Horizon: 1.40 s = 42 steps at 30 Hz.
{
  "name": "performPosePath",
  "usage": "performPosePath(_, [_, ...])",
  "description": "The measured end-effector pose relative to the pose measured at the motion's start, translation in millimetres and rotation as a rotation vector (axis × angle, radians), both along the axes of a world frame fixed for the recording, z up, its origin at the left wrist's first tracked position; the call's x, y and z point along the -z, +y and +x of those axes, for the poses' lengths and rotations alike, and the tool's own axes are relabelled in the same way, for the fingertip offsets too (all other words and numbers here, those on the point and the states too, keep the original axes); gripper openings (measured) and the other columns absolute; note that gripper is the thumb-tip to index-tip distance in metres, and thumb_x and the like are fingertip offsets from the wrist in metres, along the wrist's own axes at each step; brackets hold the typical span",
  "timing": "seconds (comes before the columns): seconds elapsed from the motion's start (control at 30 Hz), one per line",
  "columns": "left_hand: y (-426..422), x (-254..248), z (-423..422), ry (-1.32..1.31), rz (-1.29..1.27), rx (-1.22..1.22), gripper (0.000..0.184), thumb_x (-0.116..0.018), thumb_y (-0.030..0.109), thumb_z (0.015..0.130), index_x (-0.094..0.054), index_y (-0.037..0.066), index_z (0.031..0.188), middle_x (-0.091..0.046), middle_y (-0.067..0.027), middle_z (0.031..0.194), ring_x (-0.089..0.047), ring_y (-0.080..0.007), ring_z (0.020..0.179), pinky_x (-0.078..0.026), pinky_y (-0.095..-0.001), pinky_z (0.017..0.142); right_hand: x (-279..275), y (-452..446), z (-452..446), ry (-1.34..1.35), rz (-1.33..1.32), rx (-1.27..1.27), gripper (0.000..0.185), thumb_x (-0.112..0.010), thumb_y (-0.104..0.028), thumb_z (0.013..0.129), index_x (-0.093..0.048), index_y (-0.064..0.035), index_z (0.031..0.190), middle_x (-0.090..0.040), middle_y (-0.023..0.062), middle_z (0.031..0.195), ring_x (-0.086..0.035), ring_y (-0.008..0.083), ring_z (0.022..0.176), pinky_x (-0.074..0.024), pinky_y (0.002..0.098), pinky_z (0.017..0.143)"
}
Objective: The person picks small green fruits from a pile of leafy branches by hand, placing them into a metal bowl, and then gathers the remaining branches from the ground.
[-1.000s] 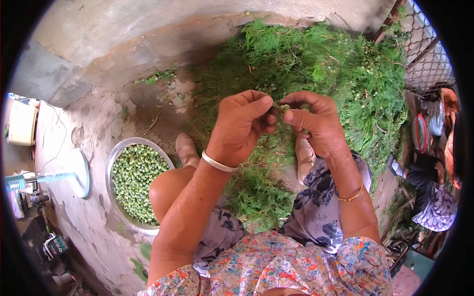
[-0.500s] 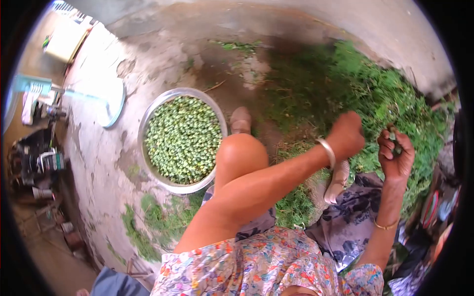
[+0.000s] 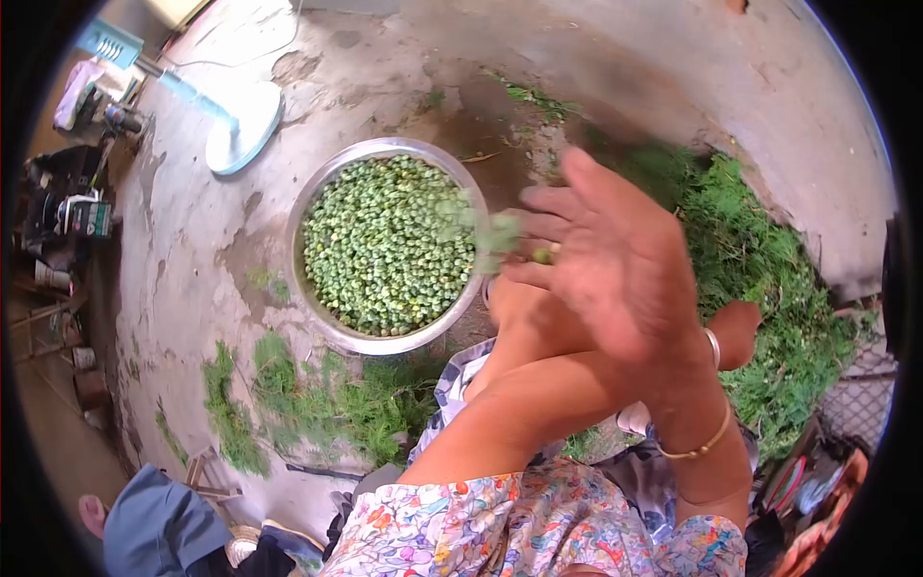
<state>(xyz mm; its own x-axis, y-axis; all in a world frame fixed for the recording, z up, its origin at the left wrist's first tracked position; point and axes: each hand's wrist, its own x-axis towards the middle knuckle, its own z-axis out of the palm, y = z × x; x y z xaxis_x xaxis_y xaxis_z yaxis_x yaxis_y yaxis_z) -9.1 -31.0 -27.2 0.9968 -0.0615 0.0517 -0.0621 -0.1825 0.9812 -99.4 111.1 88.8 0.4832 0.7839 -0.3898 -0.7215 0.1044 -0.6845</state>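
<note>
My right hand [image 3: 615, 264], with a gold bracelet on the wrist, is open with its fingers stretched toward a metal basin [image 3: 338, 340]. Blurred green pieces [image 3: 490, 236] are in the air between its fingertips and the basin's right rim. One small green piece [image 3: 544, 257] still shows by the fingers. The basin is nearly full of small rounded green pods or fruits [image 3: 389, 250]. Partly behind my right forearm, my left hand [image 3: 736, 332], below a white bangle, looks closed beside the leafy green plants [image 3: 784, 288]. What it holds, if anything, is hidden.
Loose feathery greenery [image 3: 336, 399] lies on the concrete floor below the basin. A pale blue fan stand [image 3: 245, 130] stands at upper left. A wall [image 3: 788, 115] rises at upper right. Part of another person in a grey-blue garment [image 3: 159, 524] shows at lower left.
My right hand has swung left from beside the plants to the basin's right side and opened, releasing green pieces. My left hand appears lower right; the whole view has shifted.
</note>
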Motion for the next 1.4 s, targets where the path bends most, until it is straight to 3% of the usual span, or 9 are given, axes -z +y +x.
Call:
performPosePath(0.17, [7.1, -2.6, 2.1, 0.040, -0.011, -0.023, 0.025, -0.055, 0.021, 0.088, -0.061, -0.001, 0.099, -0.061, -0.0199, 0.099, -0.058, -0.0339, 0.083, -0.048, -0.0448, 0.075, 16.8, 36.5, -16.1, -0.031, 0.016, -0.170, 0.064, -0.062, -0.035, 0.084, -0.040, 0.0131, 0.120, -0.048, 0.0305, 0.118, -0.049, 0.0360, 0.111, -0.0410, 0.0454, 0.092])
performPosePath(0.23, [15.3, -5.1, -0.9, -0.016, -0.008, -0.039, 0.027, -0.056, -0.005, 0.058, -0.057, -0.007, 0.084, -0.056, -0.0299, 0.090, -0.058, -0.0412, 0.088, -0.048, -0.0442, 0.072, 20.0, 34.2, -14.9, -0.056, 0.068, -0.173, 0.055, -0.059, -0.024, 0.083, -0.041, 0.0137, 0.119, -0.049, 0.0305, 0.118, -0.049, 0.0369, 0.112, -0.0414, 0.0457, 0.095])
performPosePath(0.47, [-1.4, 30.2, 7.6, -0.113, 0.142, -0.188, 0.009, -0.059, 0.004, 0.060, -0.057, -0.004, 0.064, -0.057, -0.0265, 0.069, -0.059, -0.0435, 0.073, -0.047, -0.0485, 0.062, 15.2, -23.1, 22.5, 0.036, 0.186, -0.035, 0.034, -0.042, 0.010, 0.078, -0.044, 0.0176, 0.111, -0.053, 0.0302, 0.112, -0.057, 0.0370, 0.104, -0.0466, 0.0455, 0.095])
performPosePath(0.77, [-24.0, 96.4, 14.5, -0.081, 0.647, -0.475, 0.007, -0.057, 0.003, 0.061, -0.060, -0.002, 0.065, -0.060, -0.0242, 0.074, -0.059, -0.0403, 0.069, -0.047, -0.0430, 0.060, 25.7, -87.4, 38.2, -0.069, 0.089, 0.169, 0.035, -0.047, 0.000, 0.085, -0.043, 0.0151, 0.117, -0.051, 0.0289, 0.114, -0.053, 0.0373, 0.109, -0.0476, 0.0441, 0.093])
performPosePath(0.83, [29.4, 8.8, -12.1, -0.021, 0.183, -0.043, 0.011, -0.056, 0.003, 0.061, -0.061, -0.002, 0.069, -0.059, -0.0241, 0.073, -0.059, -0.0408, 0.070, -0.047, -0.0420, 0.061, 18.8, -73.1, 27.9, -0.131, 0.075, 0.049, 0.042, -0.054, -0.005, 0.085, -0.042, 0.0146, 0.120, -0.052, 0.0288, 0.117, -0.053, 0.0350, 0.111, -0.0466, 0.0415, 0.094])
performPosePath(1.0, [56.3, 38.2, -7.7, -0.305, 0.257, -0.082, 0.015, -0.055, 0.004, 0.056, -0.064, 0.001, 0.067, -0.060, -0.0210, 0.070, -0.060, -0.0371, 0.068, -0.049, -0.0395, 0.064, -14.5, -48.8, 25.3, -0.756, -0.106, -0.095, 0.029, -0.059, -0.015, 0.080, -0.058, 0.0070, 0.099, -0.059, 0.0244, 0.103, -0.059, 0.0303, 0.094, -0.0490, 0.0375, 0.081])
performPosePath(1.13, [71.9, 40.5, -18.0, 0.040, 0.131, -0.026, 0.013, -0.059, 0.004, 0.062, -0.064, 0.001, 0.074, -0.060, -0.0175, 0.068, -0.060, -0.0275, 0.063, -0.048, -0.0385, 0.058, -5.8, -103.0, 52.3, -1.372, -0.242, 0.074, 0.029, -0.060, -0.019, 0.076, -0.064, 0.0070, 0.088, -0.064, 0.0206, 0.080, -0.062, 0.0264, 0.072, -0.0505, 0.0349, 0.068])
performPosePath(1.27, [71.1, 69.1, -18.5, -0.001, -0.043, 0.046, 0.013, -0.058, 0.009, 0.070, -0.064, -0.002, 0.072, -0.061, -0.0211, 0.073, -0.061, -0.0333, 0.069, -0.049, -0.0398, 0.063, 8.1, -190.4, 77.4, -0.962, -0.602, 0.072, 0.035, -0.058, -0.017, 0.079, -0.059, 0.0124, 0.099, -0.066, 0.0152, 0.080, -0.063, 0.0172, 0.076, -0.0500, 0.0284, 0.070])
performPosePath(1.4, [59.3, 114.0, -25.5, 0.176, 0.877, 0.908, 0.032, -0.064, 0.014, 0.070, -0.060, -0.003, 0.096, -0.061, -0.0215, 0.096, -0.060, -0.0350, 0.091, -0.048, -0.0410, 0.081, 28.3, -259.8, 85.0, -0.760, -0.726, 0.179, 0.031, -0.058, -0.015, 0.079, -0.060, 0.0118, 0.095, -0.066, 0.0125, 0.079, -0.062, 0.0143, 0.074, -0.0494, 0.0265, 0.068])
